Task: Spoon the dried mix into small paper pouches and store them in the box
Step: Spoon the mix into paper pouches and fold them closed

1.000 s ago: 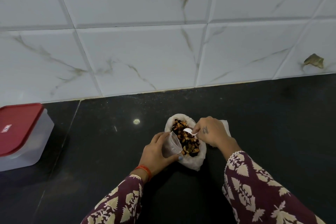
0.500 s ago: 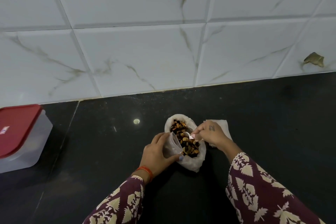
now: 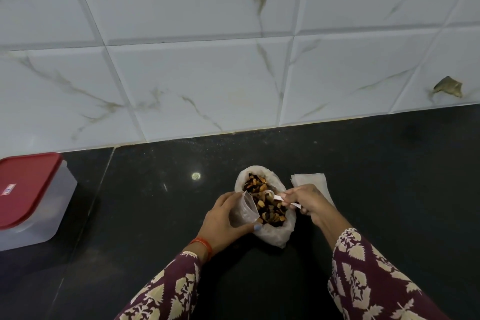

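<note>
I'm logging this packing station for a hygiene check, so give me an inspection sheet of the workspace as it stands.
Surface: dark polished counter, with a light glint near its middle.
Job's things: open bag of dried mix; small clear pouch held open at the bag's left edge; white spoon over the mix; box with red lid at far left, lid on.
Clutter: stack of white paper pieces behind the right hand.
Grippers: left hand holds the pouch; right hand pinches the spoon handle.
Cables: nothing seen.
Surroundings: white marbled wall tiles; a chipped brown patch at right.
</note>
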`<move>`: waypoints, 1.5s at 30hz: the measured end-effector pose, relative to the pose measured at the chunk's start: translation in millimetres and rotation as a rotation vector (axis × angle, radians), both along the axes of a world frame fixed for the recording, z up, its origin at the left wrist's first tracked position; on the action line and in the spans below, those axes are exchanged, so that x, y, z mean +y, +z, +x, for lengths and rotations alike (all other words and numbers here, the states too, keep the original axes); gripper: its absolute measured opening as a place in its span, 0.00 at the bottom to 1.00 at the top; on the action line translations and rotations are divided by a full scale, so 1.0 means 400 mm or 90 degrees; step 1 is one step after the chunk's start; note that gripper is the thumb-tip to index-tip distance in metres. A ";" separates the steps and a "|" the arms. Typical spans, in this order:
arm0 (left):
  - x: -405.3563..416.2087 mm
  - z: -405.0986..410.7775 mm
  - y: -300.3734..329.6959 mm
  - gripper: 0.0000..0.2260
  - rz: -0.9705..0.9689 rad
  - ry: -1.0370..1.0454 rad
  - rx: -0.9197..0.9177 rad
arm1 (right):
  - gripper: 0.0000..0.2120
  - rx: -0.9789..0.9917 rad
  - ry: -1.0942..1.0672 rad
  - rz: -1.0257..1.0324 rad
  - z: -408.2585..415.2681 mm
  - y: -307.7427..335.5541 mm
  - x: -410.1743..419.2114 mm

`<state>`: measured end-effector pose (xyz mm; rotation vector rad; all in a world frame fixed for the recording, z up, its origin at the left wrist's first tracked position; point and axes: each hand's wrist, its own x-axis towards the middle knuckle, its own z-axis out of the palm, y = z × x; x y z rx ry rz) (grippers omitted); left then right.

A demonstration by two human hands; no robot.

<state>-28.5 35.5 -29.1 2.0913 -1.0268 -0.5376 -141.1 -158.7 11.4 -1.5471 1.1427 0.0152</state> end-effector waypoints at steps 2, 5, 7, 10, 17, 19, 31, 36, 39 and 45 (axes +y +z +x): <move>0.004 0.005 0.001 0.37 -0.012 0.006 0.004 | 0.04 -0.023 -0.025 0.007 -0.006 -0.002 0.000; 0.003 0.008 0.003 0.35 -0.030 0.017 0.007 | 0.04 -0.058 -0.061 0.005 -0.018 0.000 0.002; 0.000 0.007 0.006 0.34 -0.042 0.024 0.007 | 0.05 -0.088 -0.079 0.008 -0.025 0.010 0.008; -0.004 0.005 0.011 0.34 -0.058 0.034 0.006 | 0.05 -0.132 -0.077 0.009 -0.037 0.044 0.029; -0.012 0.001 0.016 0.31 -0.096 0.058 0.035 | 0.06 -0.210 0.069 -0.239 -0.039 0.079 0.120; -0.013 0.001 0.014 0.29 -0.112 0.067 0.043 | 0.08 -0.186 0.157 -0.444 -0.036 0.053 0.146; -0.009 -0.007 0.007 0.28 -0.112 0.083 0.060 | 0.15 -0.337 0.284 -0.862 -0.053 0.009 0.172; -0.008 -0.010 0.007 0.28 -0.105 0.080 0.063 | 0.13 -0.336 0.223 -0.784 -0.055 -0.011 0.164; -0.004 -0.010 0.009 0.26 -0.104 0.067 0.060 | 0.15 -0.328 0.081 -0.621 -0.059 -0.003 0.152; 0.013 -0.005 -0.004 0.32 -0.060 0.046 -0.026 | 0.12 -0.096 0.052 -0.580 -0.092 0.034 0.092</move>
